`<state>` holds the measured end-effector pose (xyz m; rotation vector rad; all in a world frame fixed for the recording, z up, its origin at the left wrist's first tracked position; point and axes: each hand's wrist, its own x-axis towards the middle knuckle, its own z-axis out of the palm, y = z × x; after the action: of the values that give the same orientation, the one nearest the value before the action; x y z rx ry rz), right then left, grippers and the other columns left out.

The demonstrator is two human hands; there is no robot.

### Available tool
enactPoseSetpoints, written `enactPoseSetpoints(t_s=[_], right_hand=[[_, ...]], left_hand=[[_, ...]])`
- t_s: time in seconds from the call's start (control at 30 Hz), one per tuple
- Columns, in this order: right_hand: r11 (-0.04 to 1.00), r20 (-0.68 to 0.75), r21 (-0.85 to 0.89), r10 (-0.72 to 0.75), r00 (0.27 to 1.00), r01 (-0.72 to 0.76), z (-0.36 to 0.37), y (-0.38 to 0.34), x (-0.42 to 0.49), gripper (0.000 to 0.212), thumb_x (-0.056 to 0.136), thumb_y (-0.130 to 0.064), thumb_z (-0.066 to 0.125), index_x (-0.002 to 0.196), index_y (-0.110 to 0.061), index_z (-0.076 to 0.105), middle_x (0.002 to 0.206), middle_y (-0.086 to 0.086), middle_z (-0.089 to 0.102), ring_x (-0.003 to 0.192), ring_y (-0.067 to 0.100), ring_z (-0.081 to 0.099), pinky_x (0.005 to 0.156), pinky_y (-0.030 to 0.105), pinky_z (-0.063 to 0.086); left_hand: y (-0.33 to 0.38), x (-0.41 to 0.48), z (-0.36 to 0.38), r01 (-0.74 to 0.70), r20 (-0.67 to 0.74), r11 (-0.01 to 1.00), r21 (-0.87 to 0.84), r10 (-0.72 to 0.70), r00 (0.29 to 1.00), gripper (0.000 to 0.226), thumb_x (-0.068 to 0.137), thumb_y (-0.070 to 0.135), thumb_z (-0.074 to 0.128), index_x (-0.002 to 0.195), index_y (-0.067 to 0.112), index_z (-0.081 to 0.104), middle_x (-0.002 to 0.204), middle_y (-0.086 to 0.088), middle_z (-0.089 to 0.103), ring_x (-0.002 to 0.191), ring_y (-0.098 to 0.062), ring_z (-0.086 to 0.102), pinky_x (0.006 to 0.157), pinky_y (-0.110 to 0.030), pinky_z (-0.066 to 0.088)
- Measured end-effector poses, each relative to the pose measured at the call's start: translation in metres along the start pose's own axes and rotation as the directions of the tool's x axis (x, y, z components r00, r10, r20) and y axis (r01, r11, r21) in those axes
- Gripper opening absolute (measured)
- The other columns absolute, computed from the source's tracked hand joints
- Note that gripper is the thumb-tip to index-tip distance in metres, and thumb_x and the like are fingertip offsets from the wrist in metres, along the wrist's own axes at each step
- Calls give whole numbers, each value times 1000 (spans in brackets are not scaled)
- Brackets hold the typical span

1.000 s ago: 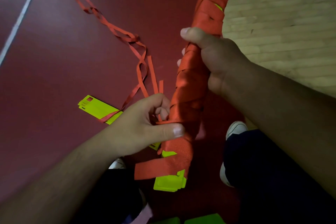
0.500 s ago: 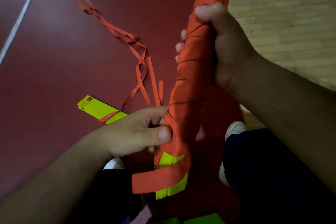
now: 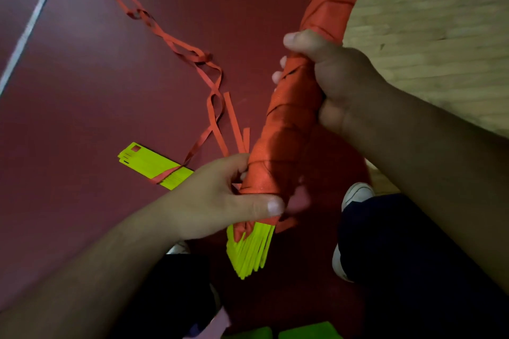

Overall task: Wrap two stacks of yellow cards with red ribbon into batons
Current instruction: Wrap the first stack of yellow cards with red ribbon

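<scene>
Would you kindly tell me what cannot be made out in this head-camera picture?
1. Far end of the baton: cut off by the top edge of the head view.
2. Fingers of the right hand: mostly behind the baton.
3. Where the loose ribbon meets the baton: covered by the left hand.
4. Print on the floor cards: too small, blurred.

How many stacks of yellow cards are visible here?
2. The held stack sticks out of the red wrapping below the left hand; the loose stack lies on the red floor under ribbon. Green pieces at the bottom edge may be more.
</scene>
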<state>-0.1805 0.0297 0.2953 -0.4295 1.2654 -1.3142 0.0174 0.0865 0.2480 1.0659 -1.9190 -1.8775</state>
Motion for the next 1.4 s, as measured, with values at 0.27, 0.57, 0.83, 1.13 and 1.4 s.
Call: enactPoseSetpoints(t_s=[0.27, 0.57, 0.83, 1.13, 1.4], right_hand=[[982, 176, 177, 38, 984, -69, -1, -12, -7, 15, 94, -21, 48, 88, -10, 55, 75, 8, 61, 65, 20, 66, 70, 34, 57], [633, -16, -693, -493, 870, 346, -22, -11, 17, 56, 79, -25, 55, 136, -31, 53, 121, -3, 58, 111, 17, 61, 99, 34, 50], [-307, 615, -754, -18, 788, 581, -28, 32, 12, 110, 68, -30, 84, 153, -48, 16, 160, 10, 16, 147, 37, 14, 119, 51, 20], [60, 740, -671, -1, 672, 739, -25, 27, 8, 57, 52, -32, 86, 102, -34, 59, 93, -15, 62, 89, 3, 61, 90, 18, 41], [424, 569, -689, -186, 801, 588, -15, 34, 1, 51, 52, -40, 83, 94, -20, 64, 80, -1, 71, 71, 10, 62, 66, 41, 53]], left_hand=[[5, -2, -11, 68, 217, 967, -247, -13, 976, 58, 71, 61, 78, 94, 9, 69, 86, -3, 70, 77, -18, 63, 71, -31, 51], [20, -9, -32, 111, -41, 975, -190, -121, 992, 49, 71, 43, 76, 88, -1, 66, 85, -18, 62, 78, -26, 56, 72, -39, 47], [24, -21, -62, 274, -63, 933, 233, -267, 962, 71, 60, 72, 73, 82, 4, 64, 73, -12, 54, 68, -20, 47, 65, -40, 39], [31, -50, -85, 194, -79, 969, -153, -208, 975, 74, 78, 82, 53, 102, 16, 76, 99, -1, 77, 84, -14, 73, 79, -42, 57], [31, -30, -88, -322, -362, 910, -263, 216, 907, 38, 72, 59, 77, 90, 26, 72, 73, 0, 59, 54, -10, 47, 55, -29, 32]])
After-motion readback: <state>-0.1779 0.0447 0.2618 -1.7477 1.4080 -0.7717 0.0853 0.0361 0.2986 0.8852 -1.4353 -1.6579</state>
